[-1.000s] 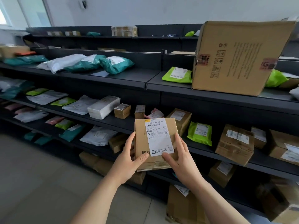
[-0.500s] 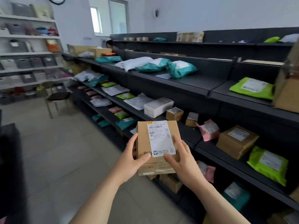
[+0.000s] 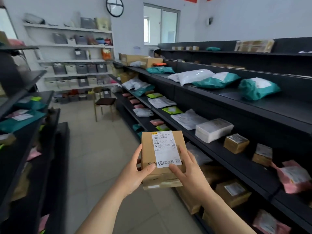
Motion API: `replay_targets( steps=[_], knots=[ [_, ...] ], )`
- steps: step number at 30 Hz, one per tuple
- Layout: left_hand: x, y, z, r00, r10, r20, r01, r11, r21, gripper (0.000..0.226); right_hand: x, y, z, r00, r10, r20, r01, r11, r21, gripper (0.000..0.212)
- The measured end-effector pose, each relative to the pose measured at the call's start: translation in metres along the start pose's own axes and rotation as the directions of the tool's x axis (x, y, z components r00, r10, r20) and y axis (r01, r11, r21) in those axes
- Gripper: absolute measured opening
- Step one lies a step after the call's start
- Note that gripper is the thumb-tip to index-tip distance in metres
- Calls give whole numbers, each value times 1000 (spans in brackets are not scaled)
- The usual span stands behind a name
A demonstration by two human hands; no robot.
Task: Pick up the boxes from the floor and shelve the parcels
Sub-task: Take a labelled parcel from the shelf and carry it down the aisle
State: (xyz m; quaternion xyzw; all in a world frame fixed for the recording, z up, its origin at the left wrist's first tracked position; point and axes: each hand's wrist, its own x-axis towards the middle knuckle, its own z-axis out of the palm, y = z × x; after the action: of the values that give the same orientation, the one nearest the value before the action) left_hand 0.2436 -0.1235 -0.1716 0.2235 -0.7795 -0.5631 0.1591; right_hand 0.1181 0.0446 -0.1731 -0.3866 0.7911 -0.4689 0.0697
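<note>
Both hands — the left hand point(image 3: 133, 174) and right hand point(image 3: 189, 176) — are clamping a labelled cardboard box point(image 3: 163, 154) in mid-air over the aisle floor, probably reading its label, so the next move is choosing a free spot on the dark shelving point(image 3: 253, 168) — then sliding it past the shelf's front edge.

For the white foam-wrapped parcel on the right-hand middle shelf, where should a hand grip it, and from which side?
Probably across the short width of the white foam-wrapped parcel, coming from the aisle side over the shelf's front edge. It lies flat as a long block with its near end towards the aisle and gaps on both long sides, so fingers could close on those sides. The shelf above limits reaching straight down.
</note>
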Motion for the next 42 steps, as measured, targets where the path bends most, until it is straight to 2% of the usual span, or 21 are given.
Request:
replay_targets(
  steps=[5, 14, 27, 42],
  knots=[
    [47, -4, -67, 996, 8, -94, -4, 999, 41, 88, 74, -21, 48, 999, -45, 18, 45, 999, -6, 69],
    [103, -33, -156, 974, -17, -225, 16, 1000, -8, 86, 169, -48, 124, 988, -133, 81, 130, 991, 41, 68],
    [177, -80, -220, 926, -127, -355, 106, 991, -78, 87, 282, -41, 209, 953, -185, 241, 160, 980, 119, 71],
    [388, -88, -287, 869, -118, -480, 84, 992, -91, 87, 523, -24, 247, 903, -267, 336, 228, 962, 153, 73]
  ],
)
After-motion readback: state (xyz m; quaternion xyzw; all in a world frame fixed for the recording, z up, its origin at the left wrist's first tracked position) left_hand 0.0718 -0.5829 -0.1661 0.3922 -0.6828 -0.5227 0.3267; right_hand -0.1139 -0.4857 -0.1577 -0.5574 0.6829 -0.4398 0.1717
